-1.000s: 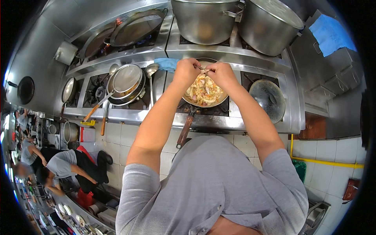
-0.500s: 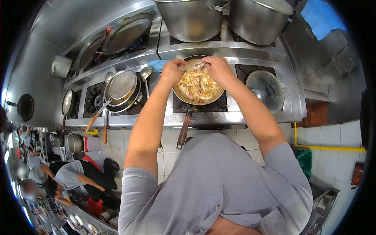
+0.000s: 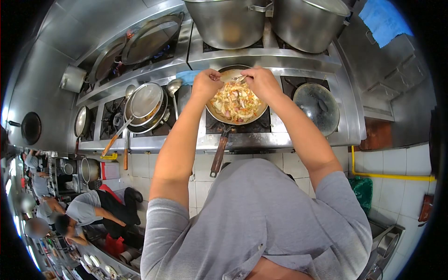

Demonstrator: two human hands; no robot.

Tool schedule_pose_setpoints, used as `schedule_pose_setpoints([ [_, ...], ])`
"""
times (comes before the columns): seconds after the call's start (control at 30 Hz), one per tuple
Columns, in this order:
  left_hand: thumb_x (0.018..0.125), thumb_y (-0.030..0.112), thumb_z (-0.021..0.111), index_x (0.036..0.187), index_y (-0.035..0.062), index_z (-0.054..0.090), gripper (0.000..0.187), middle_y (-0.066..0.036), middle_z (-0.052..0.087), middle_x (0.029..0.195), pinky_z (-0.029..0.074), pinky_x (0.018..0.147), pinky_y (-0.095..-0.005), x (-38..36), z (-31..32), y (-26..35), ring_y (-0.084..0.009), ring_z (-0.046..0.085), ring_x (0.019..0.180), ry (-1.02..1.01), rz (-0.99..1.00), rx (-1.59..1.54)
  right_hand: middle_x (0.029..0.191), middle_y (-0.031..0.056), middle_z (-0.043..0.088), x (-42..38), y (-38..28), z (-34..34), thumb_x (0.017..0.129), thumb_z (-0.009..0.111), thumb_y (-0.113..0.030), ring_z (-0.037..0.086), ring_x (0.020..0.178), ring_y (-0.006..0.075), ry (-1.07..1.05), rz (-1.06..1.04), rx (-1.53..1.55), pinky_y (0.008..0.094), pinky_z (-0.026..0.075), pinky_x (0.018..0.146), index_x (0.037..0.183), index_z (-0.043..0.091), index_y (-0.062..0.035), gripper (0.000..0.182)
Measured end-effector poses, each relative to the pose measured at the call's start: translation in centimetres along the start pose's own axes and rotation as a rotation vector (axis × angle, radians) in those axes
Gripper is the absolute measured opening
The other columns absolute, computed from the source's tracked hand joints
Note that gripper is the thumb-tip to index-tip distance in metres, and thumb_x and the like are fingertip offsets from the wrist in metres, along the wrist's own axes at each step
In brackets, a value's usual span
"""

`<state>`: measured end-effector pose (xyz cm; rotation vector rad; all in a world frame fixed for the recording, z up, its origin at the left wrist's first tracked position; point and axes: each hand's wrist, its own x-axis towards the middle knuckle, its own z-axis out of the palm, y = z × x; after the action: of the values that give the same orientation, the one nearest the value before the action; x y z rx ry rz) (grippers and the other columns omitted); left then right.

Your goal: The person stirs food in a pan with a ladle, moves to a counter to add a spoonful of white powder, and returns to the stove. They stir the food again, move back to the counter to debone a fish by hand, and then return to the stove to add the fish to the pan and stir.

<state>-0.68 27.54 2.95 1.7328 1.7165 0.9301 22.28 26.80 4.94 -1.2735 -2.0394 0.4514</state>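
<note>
A frying pan with a dark wooden handle sits on the front burner. In it lies a heap of chopped food, pale strips with orange shreds and a few purplish pieces. Over the pan's far left rim is my left hand, its fingers pinched together; whatever they hold is too small to make out. My right hand is closed above the far right side of the pan. A small greyish, shiny piece shows at its fingertips, just over the food. The two hands are slightly apart.
To the left are a strainer over a pan and a ladle. A lidded pan stands right. Large pots line the back beside a blue cloth. A co-worker bends at a counter far left.
A translucent, film-like piece spanned the gap between my hands; now only a small greyish piece shows at my right fingertips. The hands have barely shifted. The food heap looks slightly different on top.
</note>
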Motion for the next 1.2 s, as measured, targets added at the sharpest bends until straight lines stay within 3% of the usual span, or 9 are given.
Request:
schedule_pose_setpoints([
  [0.03,0.074,0.007,0.079,0.100,0.0007,0.073,0.027,-0.006,0.071,0.083,0.055,0.067,-0.0318,0.1,0.1,-0.2,-0.0151,0.066,0.070,0.003,0.002,-0.001,0.103,0.0200,0.072,0.0,-0.1,0.1,0.087,0.067,-0.014,0.068,0.097,0.0378,0.001,-0.003,-0.002,0.0454,0.053,0.091,0.107,0.077,-0.0074,0.023],
  [0.1,0.082,0.004,0.075,0.108,0.0006,0.069,0.027,-0.005,0.069,0.086,0.054,0.063,-0.0279,0.2,0.1,-0.6,-0.0137,0.063,0.071,-0.029,-0.208,-0.464,0.105,0.0208,0.072,-0.1,-0.3,0.5,0.085,0.070,-0.016,0.069,0.098,0.0369,-0.149,0.073,0.234,0.0436,0.054,0.091,0.108,0.076,-0.0061,0.026],
  [0.23,0.088,0.001,0.072,0.113,0.0002,0.065,0.026,-0.005,0.067,0.089,0.053,0.061,-0.0235,-0.5,0.7,-0.1,-0.0137,0.063,0.072,-0.041,-0.381,-0.767,0.109,0.0201,0.073,-0.3,-1.4,1.7,0.083,0.073,-0.013,0.070,0.099,0.0357,-0.098,-0.069,0.084,0.0409,0.055,0.089,0.114,0.074,-0.0034,0.033],
  [0.3,0.089,0.001,0.072,0.114,-0.0003,0.064,0.026,-0.004,0.066,0.090,0.054,0.061,-0.0225,-1.1,0.8,0.3,-0.0129,0.063,0.072,-0.185,-0.422,-0.864,0.109,0.0205,0.072,-0.1,-1.5,1.9,0.081,0.073,-0.012,0.070,0.099,0.0364,-0.114,-0.097,0.054,0.0409,0.055,0.089,0.113,0.074,-0.0034,0.033],
  [0.47,0.089,0.002,0.071,0.113,-0.0009,0.065,0.025,-0.004,0.066,0.090,0.053,0.062,-0.0223,-1.6,0.0,0.9,-0.0112,0.062,0.071,-0.262,-0.431,-0.770,0.103,0.0219,0.071,0.3,-0.8,2.6,0.078,0.074,-0.015,0.067,0.097,0.0398,-0.114,-0.167,-0.005,0.0457,0.053,0.090,0.109,0.075,-0.0075,0.032],
  [0.57,0.087,0.001,0.071,0.113,-0.0013,0.065,0.027,-0.004,0.067,0.091,0.052,0.064,-0.0220,-1.2,0.3,0.8,-0.0107,0.062,0.071,-0.202,-0.315,-0.802,0.103,0.0217,0.071,0.5,-0.5,2.7,0.077,0.073,-0.013,0.067,0.095,0.0397,-0.079,-0.137,0.090,0.0463,0.053,0.089,0.107,0.075,-0.0081,0.030],
  [0.83,0.081,0.001,0.071,0.108,-0.0021,0.071,0.027,-0.008,0.073,0.095,0.055,0.074,-0.0283,-1.1,1.7,0.1,-0.0151,0.069,0.083,-0.123,-0.004,-0.259,0.099,0.0205,0.069,0.7,-0.1,2.0,0.083,0.064,-0.008,0.066,0.094,0.0389,-0.027,-0.049,-0.057,0.0469,0.053,0.089,0.105,0.076,-0.0067,0.025],
  [1.03,0.082,0.006,0.073,0.110,-0.0001,0.074,0.028,-0.008,0.074,0.093,0.056,0.075,-0.0298,-1.7,0.7,0.6,-0.0157,0.070,0.084,-0.218,-0.084,0.185,0.103,0.0229,0.069,0.3,1.6,2.1,0.085,0.063,-0.007,0.065,0.099,0.0404,-0.056,-0.062,-0.149,0.0467,0.052,0.092,0.105,0.075,-0.0031,0.025],
  [1.2,0.082,0.015,0.077,0.095,-0.0004,0.077,0.020,-0.010,0.074,0.083,0.056,0.068,-0.0315,-1.8,1.0,2.9,-0.0125,0.069,0.077,-0.134,-0.177,-0.356,0.102,0.0223,0.068,0.2,0.6,2.1,0.087,0.062,-0.009,0.065,0.099,0.0406,-0.076,-0.121,-0.109,0.0465,0.052,0.090,0.108,0.074,-0.0032,0.025],
])
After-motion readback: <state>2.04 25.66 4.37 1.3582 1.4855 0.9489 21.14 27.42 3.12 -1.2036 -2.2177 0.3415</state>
